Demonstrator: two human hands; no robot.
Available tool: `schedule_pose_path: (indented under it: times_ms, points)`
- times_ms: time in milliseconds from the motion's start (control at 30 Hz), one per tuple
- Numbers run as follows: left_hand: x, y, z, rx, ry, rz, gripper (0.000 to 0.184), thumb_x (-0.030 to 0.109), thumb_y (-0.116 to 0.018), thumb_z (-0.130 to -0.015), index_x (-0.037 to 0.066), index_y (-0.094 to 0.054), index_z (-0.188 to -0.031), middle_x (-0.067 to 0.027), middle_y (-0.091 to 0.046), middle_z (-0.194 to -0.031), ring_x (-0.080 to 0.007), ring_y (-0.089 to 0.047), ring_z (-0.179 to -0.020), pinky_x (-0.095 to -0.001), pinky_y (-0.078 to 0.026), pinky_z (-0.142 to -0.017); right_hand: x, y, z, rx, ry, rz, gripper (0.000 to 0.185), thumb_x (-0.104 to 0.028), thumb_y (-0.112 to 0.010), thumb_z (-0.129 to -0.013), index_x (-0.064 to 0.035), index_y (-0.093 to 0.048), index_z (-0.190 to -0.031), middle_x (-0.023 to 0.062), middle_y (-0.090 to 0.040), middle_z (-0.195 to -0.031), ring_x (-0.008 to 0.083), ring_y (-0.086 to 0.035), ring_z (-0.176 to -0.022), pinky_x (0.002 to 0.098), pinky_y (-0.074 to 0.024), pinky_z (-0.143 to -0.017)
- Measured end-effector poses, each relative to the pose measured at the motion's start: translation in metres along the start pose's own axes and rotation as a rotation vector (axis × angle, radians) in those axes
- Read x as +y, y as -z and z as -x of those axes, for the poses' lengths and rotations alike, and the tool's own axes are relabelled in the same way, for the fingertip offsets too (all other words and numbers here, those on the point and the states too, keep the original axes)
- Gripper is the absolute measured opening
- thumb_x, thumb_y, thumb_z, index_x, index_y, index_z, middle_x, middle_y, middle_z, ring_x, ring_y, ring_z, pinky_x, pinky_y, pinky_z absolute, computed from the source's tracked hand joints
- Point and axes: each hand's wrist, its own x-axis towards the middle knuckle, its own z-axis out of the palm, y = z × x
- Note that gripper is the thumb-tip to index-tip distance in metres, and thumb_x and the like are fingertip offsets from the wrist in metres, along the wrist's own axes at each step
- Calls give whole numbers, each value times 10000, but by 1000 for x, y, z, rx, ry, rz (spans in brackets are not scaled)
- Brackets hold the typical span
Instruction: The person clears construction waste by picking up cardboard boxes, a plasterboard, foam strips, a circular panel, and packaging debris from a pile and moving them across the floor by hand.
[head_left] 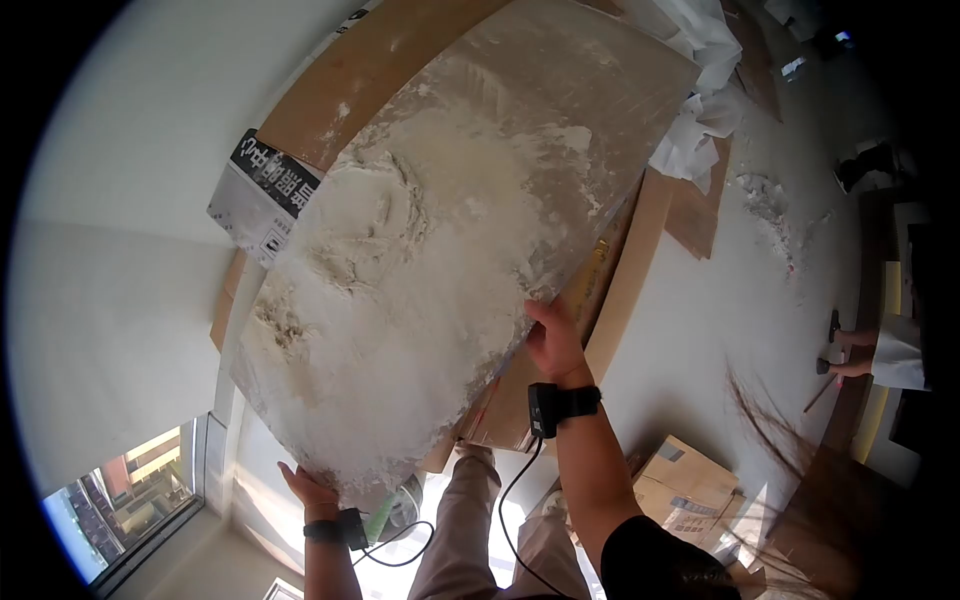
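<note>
A large flat brown board [620,75] is tilted in front of me, much of it coated with white powder. A thick mound of pale paste [375,215] lies on its left half, with a smaller crumbly patch [285,330] nearer its left edge. My right hand [555,340] is closed on the board's right edge, thumb on top and the other fingers hidden underneath. Down at the near corner, my left hand [308,487] grips the edge, its fingers partly hidden below the board.
Cardboard pieces [625,285] lie under and around the board. A printed box [260,200] is by the left wall, and a carton [685,490] stands near my right leg. White plastic sheeting [690,140] lies beyond. Another person's hands [850,352] hold tools at far right.
</note>
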Motion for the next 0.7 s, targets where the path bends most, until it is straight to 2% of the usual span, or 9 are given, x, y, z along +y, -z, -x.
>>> schedule_pose_path:
  times_ms: [167, 233, 300, 333, 433, 500, 633, 667, 700]
  points:
    - [73, 2, 7, 15, 9, -84, 771, 612, -305, -799, -19, -377, -1235, -151, -404, -1269, -308, -365, -1169, -411, -250, -997, 21, -25, 49, 182, -33, -114, 490, -32, -491, -738, -14, -373, -1213, 85, -483, -1160, 218, -467, -1069, 371, -377, -910]
    - [114, -27, -15, 147, 52, 0, 724, 577, -328, -816, -5, -373, -1242, -143, -401, -1273, -293, -356, -1180, -394, -249, -1003, 52, -34, 64, 312, 4, -159, 476, -44, -491, -746, -13, -377, -1208, 81, -487, -1156, 220, -470, -1064, 368, -383, -900]
    - [147, -77, -12, -92, -302, -840, 671, 545, -309, -836, 23, -368, -1253, -127, -377, -1295, -288, -333, -1193, -411, -202, -1015, 88, -44, 75, 428, -14, -208, 451, -63, -494, -762, -20, -389, -1199, 78, -484, -1159, 220, -477, -1050, 367, -381, -893]
    - [163, -101, -10, -108, -544, -1170, 645, 529, -299, -847, 37, -365, -1259, -119, -365, -1306, -285, -321, -1200, -419, -178, -1022, 105, -53, 74, 467, 0, -270, 425, -83, -494, -778, -26, -402, -1189, 78, -479, -1165, 217, -477, -1045, 363, -378, -890]
    - [210, -127, -146, -139, -84, -835, 649, 531, -282, -848, 41, -346, -1269, -118, -367, -1305, -285, -320, -1199, -428, -180, -1015, 166, -72, 52, 587, 130, -395, 380, -31, -443, -803, -5, -412, -1180, 104, -490, -1161, 231, -475, -1060, 369, -362, -915]
    - [218, -136, -173, -76, 184, -572, 652, 532, -271, -849, 43, -334, -1277, -117, -368, -1304, -284, -320, -1198, -433, -181, -1011, 176, -79, 66, 685, 208, -379, 402, -53, -451, -798, -11, -396, -1194, 100, -473, -1184, 228, -456, -1081, 366, -348, -928]
    - [201, -185, -307, -394, 253, -718, 720, 579, -246, -831, 42, -252, -1311, -99, -309, -1339, -285, -301, -1203, -424, -202, -998, 251, -72, 37, 819, 452, -400, 452, -100, -486, -761, -27, -393, -1197, 102, -469, -1187, 243, -444, -1089, 372, -343, -932]
    - [196, -197, -335, -498, 260, -830, 702, 576, -259, -834, 76, -239, -1326, -91, -272, -1357, -282, -286, -1211, -421, -199, -1001, 266, -77, 26, 859, 498, -415, 462, -111, -495, -752, -29, -395, -1196, 103, -469, -1185, 247, -444, -1088, 373, -344, -930]
    - [218, -212, -306, -485, 218, -908, 690, 569, -267, -837, 90, -231, -1331, -93, -265, -1359, -281, -276, -1217, -419, -196, -1003, 244, -118, 37, 934, 492, -430, 472, -122, -503, -743, -32, -396, -1195, 104, -470, -1183, 250, -444, -1087, 375, -345, -929]
